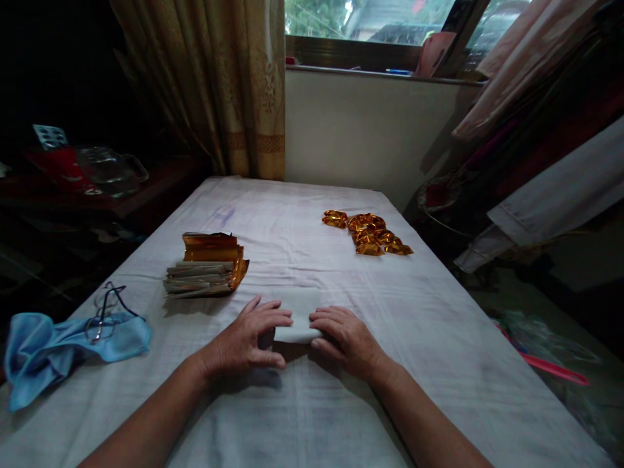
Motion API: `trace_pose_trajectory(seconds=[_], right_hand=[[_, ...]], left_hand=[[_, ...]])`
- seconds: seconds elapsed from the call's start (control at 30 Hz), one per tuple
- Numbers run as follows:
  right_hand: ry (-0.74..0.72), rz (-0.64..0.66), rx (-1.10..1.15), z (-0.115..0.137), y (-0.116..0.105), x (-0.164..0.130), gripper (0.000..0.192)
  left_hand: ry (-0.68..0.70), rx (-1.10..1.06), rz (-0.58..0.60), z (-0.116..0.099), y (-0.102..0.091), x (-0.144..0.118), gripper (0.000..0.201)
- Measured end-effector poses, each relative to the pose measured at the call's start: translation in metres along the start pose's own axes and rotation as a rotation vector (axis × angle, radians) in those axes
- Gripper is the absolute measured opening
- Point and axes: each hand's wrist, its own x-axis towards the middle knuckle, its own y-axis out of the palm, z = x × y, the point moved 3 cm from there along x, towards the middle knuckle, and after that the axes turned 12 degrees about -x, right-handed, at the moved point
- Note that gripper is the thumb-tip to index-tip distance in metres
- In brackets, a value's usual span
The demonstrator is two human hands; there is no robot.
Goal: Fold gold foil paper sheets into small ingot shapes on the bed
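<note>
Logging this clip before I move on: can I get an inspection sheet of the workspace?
Surface: table under a creased white cloth.
Job's things: white paper lying flat, pressed by both hands; foil stack to its left; folded gold pieces far right.
Clutter: blue cloth with glasses on it, at the left edge.
Hands: left hand and right hand flat, fingers on the paper.
Cables: nothing seen.
Surroundings: curtain, window, glass jug on a dark side shelf, hanging clothes at right.
</note>
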Motion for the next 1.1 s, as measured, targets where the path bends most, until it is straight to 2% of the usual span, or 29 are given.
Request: trace_pose_trajectory(seconds=[0.17, 0.3, 0.33, 0.43, 0.57, 0.63, 0.73, 0.8, 0.9, 1.0, 1.1], right_hand=[[0.023, -0.015, 0.044, -0.001, -0.002, 0.0, 0.031], [0.04, 0.011, 0.049, 0.0, -0.005, -0.001, 0.053], [0.068, 0.005, 0.047, -0.001, -0.005, -0.001, 0.051], [0.196, -0.037, 0.045, -0.003, -0.004, -0.001, 0.027], [0.345, -0.085, 0.01, -0.003, 0.001, -0.002, 0.025], [0.397, -0.084, -0.037, -0.002, 0.004, -0.001, 0.024], [0.456, -0.057, -0.102, 0.0, 0.008, 0.002, 0.025], [0.494, -0.017, -0.138, 0.0, 0.01, 0.005, 0.023], [0.531, 0.044, -0.195, -0.001, 0.01, 0.01, 0.022], [0.54, 0.077, -0.241, -0.003, 0.007, 0.014, 0.022], [0.51, 0.068, -0.272, -0.006, 0.004, 0.016, 0.021]], left_hand=[[-0.033, -0.093, -0.241, -0.001, 0.003, 0.004, 0.021], [-0.055, -0.135, -0.403, -0.009, 0.006, 0.007, 0.024], [-0.074, -0.147, -0.423, -0.011, 0.006, 0.007, 0.024], [-0.143, -0.201, -0.463, -0.013, 0.006, 0.006, 0.022], [-0.214, -0.148, -0.467, -0.013, 0.01, 0.003, 0.04], [-0.182, -0.038, -0.502, -0.015, 0.012, 0.002, 0.048], [-0.038, 0.179, -0.582, -0.027, 0.016, 0.0, 0.046], [0.089, 0.305, -0.556, -0.038, 0.023, 0.0, 0.039], [0.24, 0.371, -0.389, -0.051, 0.04, 0.001, 0.037], [0.225, 0.367, -0.241, -0.052, 0.055, 0.002, 0.049], [0.158, 0.383, -0.163, -0.046, 0.062, 0.003, 0.065]])
